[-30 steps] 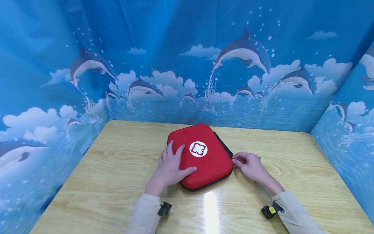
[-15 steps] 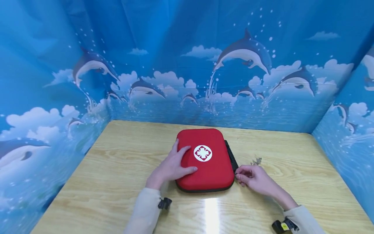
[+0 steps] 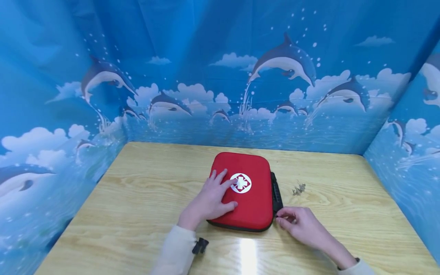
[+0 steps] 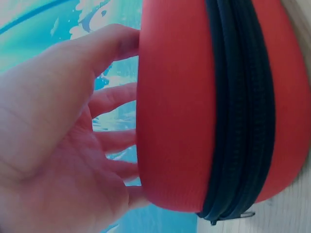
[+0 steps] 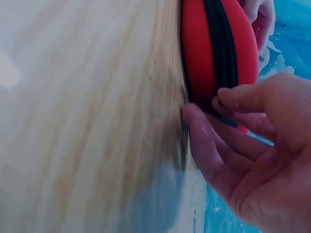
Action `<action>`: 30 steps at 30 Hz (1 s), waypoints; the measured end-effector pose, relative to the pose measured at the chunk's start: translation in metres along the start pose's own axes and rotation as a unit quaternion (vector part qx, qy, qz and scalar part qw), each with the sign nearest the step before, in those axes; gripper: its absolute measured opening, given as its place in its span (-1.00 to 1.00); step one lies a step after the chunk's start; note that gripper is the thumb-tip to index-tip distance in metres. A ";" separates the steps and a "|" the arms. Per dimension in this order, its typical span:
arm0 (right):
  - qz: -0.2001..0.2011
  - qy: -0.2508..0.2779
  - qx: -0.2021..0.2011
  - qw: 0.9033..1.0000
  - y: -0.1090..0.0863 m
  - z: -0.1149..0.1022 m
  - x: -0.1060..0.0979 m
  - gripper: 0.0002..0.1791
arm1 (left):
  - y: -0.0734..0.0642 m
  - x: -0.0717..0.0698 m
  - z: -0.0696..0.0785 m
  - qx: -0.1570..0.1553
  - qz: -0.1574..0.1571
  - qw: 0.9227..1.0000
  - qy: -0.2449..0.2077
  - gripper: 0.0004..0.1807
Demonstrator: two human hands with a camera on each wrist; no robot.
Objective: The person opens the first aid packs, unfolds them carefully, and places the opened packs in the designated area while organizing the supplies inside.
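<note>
A red first-aid case (image 3: 254,208) with a white cross emblem lies flat on the table, lid up. Spread fingers of my left hand (image 3: 210,200) rest on the lid's left part, touching the emblem's edge. Around the case's side runs a black zipper (image 4: 243,111), closed where the left wrist view shows it. A black carry handle (image 3: 276,193) is on the right side. At the near right corner, just below the handle, my right hand (image 3: 302,225) pinches the zipper pull between thumb and index finger; the fingertips mostly hide it, also in the right wrist view.
The light wooden table (image 3: 144,183) reaches back to a blue dolphin-print curtain (image 3: 213,76), which also stands along both sides. A small dark mark (image 3: 299,189) shows on the tabletop right of the handle.
The case has turned clockwise and shifted slightly right and nearer. My right hand has moved towards me along its right side, still pinching. My left hand has slid further onto the lid.
</note>
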State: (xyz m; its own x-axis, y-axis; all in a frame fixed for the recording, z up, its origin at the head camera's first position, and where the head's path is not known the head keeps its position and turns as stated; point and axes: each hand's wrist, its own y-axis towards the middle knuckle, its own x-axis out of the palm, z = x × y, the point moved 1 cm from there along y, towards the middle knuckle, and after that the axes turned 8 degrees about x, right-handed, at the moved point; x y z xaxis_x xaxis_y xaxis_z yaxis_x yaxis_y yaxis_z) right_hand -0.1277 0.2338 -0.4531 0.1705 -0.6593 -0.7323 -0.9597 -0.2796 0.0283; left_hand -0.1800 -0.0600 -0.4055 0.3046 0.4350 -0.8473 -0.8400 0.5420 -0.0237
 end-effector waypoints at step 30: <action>0.213 -0.094 -0.117 0.965 -0.009 -0.006 0.013 -0.71 | 0.001 0.017 0.021 0.043 -0.046 0.997 0.053 -0.16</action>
State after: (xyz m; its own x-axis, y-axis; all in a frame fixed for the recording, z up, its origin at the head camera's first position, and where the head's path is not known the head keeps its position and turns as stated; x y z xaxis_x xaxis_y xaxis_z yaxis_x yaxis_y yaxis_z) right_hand -0.1155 0.2239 -0.4586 -0.2944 -0.6165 -0.7302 -0.8532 -0.1746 0.4914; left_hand -0.1658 -0.0371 -0.4082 0.3257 0.3048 -0.8950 -0.7673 0.6383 -0.0619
